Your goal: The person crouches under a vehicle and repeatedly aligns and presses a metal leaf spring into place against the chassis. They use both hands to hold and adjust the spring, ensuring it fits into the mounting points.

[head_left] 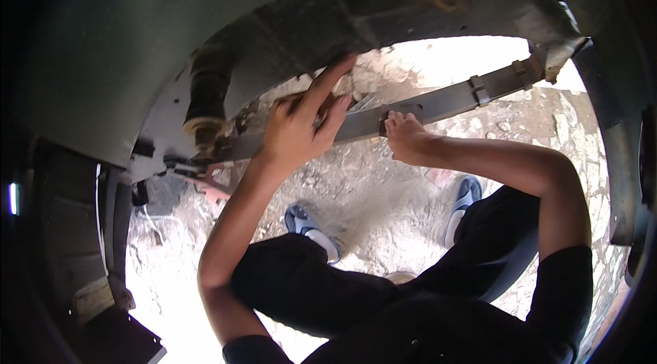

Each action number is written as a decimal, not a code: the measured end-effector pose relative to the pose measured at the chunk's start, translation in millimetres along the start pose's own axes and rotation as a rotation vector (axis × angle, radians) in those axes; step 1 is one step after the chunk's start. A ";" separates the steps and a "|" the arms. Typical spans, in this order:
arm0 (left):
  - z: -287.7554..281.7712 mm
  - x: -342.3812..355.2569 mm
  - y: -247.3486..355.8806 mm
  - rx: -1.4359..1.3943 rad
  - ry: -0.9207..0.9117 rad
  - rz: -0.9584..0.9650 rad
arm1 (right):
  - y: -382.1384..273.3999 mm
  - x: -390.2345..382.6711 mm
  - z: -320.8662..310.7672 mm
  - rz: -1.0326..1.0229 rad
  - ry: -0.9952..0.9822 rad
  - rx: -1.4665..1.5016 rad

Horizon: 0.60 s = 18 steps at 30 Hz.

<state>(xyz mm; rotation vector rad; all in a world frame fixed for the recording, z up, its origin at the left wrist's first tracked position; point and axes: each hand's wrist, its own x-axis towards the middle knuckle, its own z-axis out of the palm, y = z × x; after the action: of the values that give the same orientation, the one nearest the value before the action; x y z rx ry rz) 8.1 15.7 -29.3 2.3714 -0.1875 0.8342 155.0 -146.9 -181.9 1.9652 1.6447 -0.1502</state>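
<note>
Under a dark vehicle body (pixel 287 15), my left hand (pixel 301 128) is raised with fingers spread, the longest reaching the curved panel's lower edge; something partly hidden lies behind the fingers. My right hand (pixel 407 138) has its fingers curled onto a dark plate (pixel 417 108) on a long steel spring bar (pixel 452 100), which slants up to a bracket (pixel 554 35) at the right. Left of my left hand hangs a dark cylindrical fitting with a rusty lower collar (pixel 209 90).
Metal brackets (pixel 174 165) and a reddish part (pixel 217 179) sit at lower left, near a pale cable (pixel 157 217). Dark metal panels (pixel 68 227) line both sides. My sandaled feet (pixel 301 223) rest on rough pale ground (pixel 363 193).
</note>
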 end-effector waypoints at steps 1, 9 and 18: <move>1.7 0.4 0.8 0.009 -0.009 -0.010 | -3.5 -3.3 1.0 -0.007 -0.014 -0.001; 4.1 2.7 -1.6 -0.045 0.034 -0.030 | 2.2 -2.0 -2.6 -0.045 0.081 -0.034; 2.9 2.7 -1.7 -0.030 0.012 -0.034 | 18.5 1.7 3.0 -0.008 0.030 -0.074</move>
<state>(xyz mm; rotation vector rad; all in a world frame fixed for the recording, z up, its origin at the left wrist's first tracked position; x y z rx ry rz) 12.3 15.5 -30.4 2.3347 -0.1533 0.8232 173.5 -148.4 -178.7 1.9152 1.6534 -0.0623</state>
